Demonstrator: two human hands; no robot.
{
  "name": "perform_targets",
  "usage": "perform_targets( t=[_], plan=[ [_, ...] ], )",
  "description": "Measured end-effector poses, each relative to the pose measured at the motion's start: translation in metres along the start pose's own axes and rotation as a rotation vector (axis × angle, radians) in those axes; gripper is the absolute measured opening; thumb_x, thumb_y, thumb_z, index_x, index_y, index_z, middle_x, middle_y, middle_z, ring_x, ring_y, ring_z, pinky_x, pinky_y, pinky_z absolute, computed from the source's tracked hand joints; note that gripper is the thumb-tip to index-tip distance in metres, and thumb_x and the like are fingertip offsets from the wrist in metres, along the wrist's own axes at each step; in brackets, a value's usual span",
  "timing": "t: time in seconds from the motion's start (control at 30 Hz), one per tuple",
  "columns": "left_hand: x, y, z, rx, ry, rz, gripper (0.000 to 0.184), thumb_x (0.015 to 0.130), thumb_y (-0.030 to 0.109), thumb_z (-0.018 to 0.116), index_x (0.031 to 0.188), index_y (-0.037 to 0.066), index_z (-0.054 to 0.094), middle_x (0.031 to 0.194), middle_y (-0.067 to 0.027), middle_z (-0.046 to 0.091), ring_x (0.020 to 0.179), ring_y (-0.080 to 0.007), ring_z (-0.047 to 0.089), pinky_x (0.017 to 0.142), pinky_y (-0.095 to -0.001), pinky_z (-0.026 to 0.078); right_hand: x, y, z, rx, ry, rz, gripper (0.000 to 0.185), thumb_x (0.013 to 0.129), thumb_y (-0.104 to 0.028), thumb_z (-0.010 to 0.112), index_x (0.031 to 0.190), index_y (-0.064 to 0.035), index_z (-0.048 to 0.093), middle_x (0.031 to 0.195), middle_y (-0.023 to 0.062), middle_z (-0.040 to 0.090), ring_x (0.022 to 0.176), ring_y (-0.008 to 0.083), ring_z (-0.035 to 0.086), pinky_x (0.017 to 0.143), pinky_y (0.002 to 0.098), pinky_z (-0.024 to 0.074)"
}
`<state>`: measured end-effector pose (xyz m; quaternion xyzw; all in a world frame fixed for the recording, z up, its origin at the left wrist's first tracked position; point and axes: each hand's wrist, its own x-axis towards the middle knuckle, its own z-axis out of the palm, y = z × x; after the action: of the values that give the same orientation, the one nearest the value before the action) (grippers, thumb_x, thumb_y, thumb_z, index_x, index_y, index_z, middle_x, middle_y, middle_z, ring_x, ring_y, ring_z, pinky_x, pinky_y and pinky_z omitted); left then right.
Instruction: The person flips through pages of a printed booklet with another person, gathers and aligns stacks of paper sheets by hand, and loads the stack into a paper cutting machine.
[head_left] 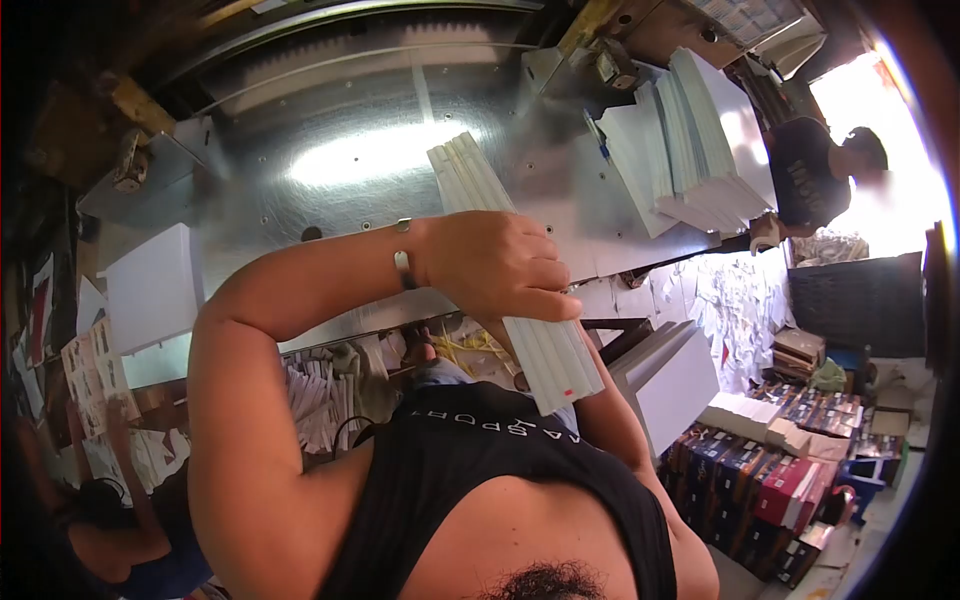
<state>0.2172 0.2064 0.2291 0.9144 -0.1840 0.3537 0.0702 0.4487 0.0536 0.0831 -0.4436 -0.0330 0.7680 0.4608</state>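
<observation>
A long, narrow stack of white paper blocks (552, 362), with a small red mark near its lower end, is held tilted in front of my chest. Its far end reaches over the metal table (350, 205). My left hand (500, 262), a metal bracelet on its wrist, is closed over the middle of the stack from above. My right forearm passes behind the stack. Only a sliver of my right hand (499, 336) shows at the stack's left edge, gripping from beneath; most of its fingers are hidden.
Thick paper stacks (690, 150) stand at the table's right, beside a pen (598, 135). A white block (155, 285) sits at left, another paper stack (665, 385) at right. Boxes (735, 470) and paper scraps (715, 305) fill the floor. Co-workers (808, 180) are at right and lower left.
</observation>
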Motion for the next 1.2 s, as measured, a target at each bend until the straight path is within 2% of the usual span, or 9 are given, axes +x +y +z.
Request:
perform_targets(
  t=[0.2, 0.33, 0.43, 0.47, 0.57, 0.77, 0.87, 1.07, 1.2],
  plan=[
    [0.026, 0.004, -0.028, 0.152, -0.299, -0.160, 0.051, 0.081, 0.047, 0.079, 0.113, 0.013, 0.061, 0.085, -0.0022, 0.062, 0.073, -0.0225, 0.067, 0.063, -0.0356, 0.052, -0.042, -0.038, 0.038, -0.539, -0.241, -0.602, 0.088, 0.095, -0.045, 0.071, 0.160, 0.0015, 0.032, 0.148, 0.0274, 0.054, 0.134, 0.0386, 0.059, 0.111, 0.0501, 0.0489],
    [0.007, 0.002, -0.017, 0.227, -0.492, -0.343, 0.059, 0.078, 0.056, 0.081, 0.113, 0.012, 0.062, 0.086, -0.0031, 0.063, 0.076, -0.0242, 0.069, 0.066, -0.0370, 0.053, -0.057, -0.009, 0.049, -0.819, -0.183, -0.970, 0.122, 0.066, -0.046, 0.098, 0.158, -0.0001, 0.034, 0.144, 0.0234, 0.057, 0.133, 0.0379, 0.059, 0.113, 0.0483, 0.0455],
    [-0.004, 0.008, -0.010, 0.263, -0.465, -0.441, 0.061, 0.077, 0.058, 0.081, 0.113, 0.012, 0.062, 0.088, -0.0038, 0.064, 0.080, -0.0246, 0.070, 0.069, -0.0376, 0.054, -0.029, 0.021, 0.041, -1.352, 0.296, -1.040, 0.100, 0.069, -0.031, 0.098, 0.148, 0.0009, 0.047, 0.139, 0.0196, 0.060, 0.132, 0.0320, 0.059, 0.111, 0.0456, 0.0456],
    [-0.006, 0.010, -0.010, 0.272, -0.444, -0.478, 0.061, 0.077, 0.058, 0.082, 0.113, 0.012, 0.063, 0.089, -0.0041, 0.065, 0.082, -0.0247, 0.070, 0.071, -0.0378, 0.054, -0.011, 0.031, 0.024, -1.215, 0.284, -1.015, 0.076, 0.072, -0.017, 0.096, 0.135, 0.0020, 0.058, 0.132, 0.0159, 0.067, 0.125, 0.0262, 0.063, 0.106, 0.0426, 0.0493],
    [-0.008, 0.022, -0.015, 0.262, -0.432, -0.593, 0.060, 0.074, 0.053, 0.086, 0.112, 0.012, 0.063, 0.093, -0.0048, 0.066, 0.088, -0.0261, 0.071, 0.077, -0.0383, 0.054, -0.022, 0.020, 0.055, -0.870, 0.226, -0.852, 0.059, 0.077, -0.007, 0.091, 0.128, 0.0029, 0.063, 0.121, 0.0146, 0.073, 0.113, 0.0241, 0.069, 0.099, 0.0389, 0.0530],
    [-0.088, 0.031, -0.123, 0.322, -0.412, -1.024, 0.087, 0.065, 0.037, 0.097, 0.139, 0.012, 0.059, 0.114, -0.0075, 0.072, 0.107, -0.0304, 0.070, 0.096, -0.0424, 0.053, -0.022, 0.016, 0.046, -0.865, 0.254, -0.871, 0.058, 0.077, 0.000, 0.091, 0.127, 0.0032, 0.063, 0.117, 0.0132, 0.074, 0.108, 0.0235, 0.070, 0.099, 0.0383, 0.0550],
    [-0.142, 0.043, -0.139, -0.088, 0.113, -1.349, 0.099, 0.063, 0.030, 0.100, 0.148, 0.008, 0.056, 0.127, -0.0099, 0.072, 0.120, -0.0261, 0.067, 0.107, -0.0409, 0.050, -0.019, 0.010, 0.050, -0.861, 0.300, -0.880, 0.049, 0.075, 0.005, 0.088, 0.120, 0.0043, 0.068, 0.122, 0.0150, 0.071, 0.110, 0.0253, 0.069, 0.099, 0.0378, 0.0539],
    [-0.206, 0.046, -0.048, -0.522, 0.443, -1.423, 0.079, 0.074, 0.016, 0.095, 0.143, 0.005, 0.061, 0.130, -0.0126, 0.073, 0.123, -0.0208, 0.064, 0.108, -0.0374, 0.049, -0.003, -0.018, 0.036, -1.129, 0.287, -1.048, 0.056, 0.073, -0.001, 0.086, 0.126, 0.0053, 0.066, 0.126, 0.0170, 0.067, 0.115, 0.0292, 0.064, 0.104, 0.0413, 0.0488],
    [-0.187, 0.069, -0.034, -0.298, 0.578, -1.446, 0.076, 0.076, 0.018, 0.096, 0.141, 0.002, 0.061, 0.127, -0.0136, 0.074, 0.117, -0.0212, 0.067, 0.104, -0.0357, 0.051, 0.008, -0.045, 0.029, -1.166, 0.298, -1.030, 0.067, 0.075, 0.008, 0.081, 0.137, 0.0065, 0.056, 0.131, 0.0187, 0.065, 0.114, 0.0293, 0.066, 0.101, 0.0397, 0.0516]
  ],
)
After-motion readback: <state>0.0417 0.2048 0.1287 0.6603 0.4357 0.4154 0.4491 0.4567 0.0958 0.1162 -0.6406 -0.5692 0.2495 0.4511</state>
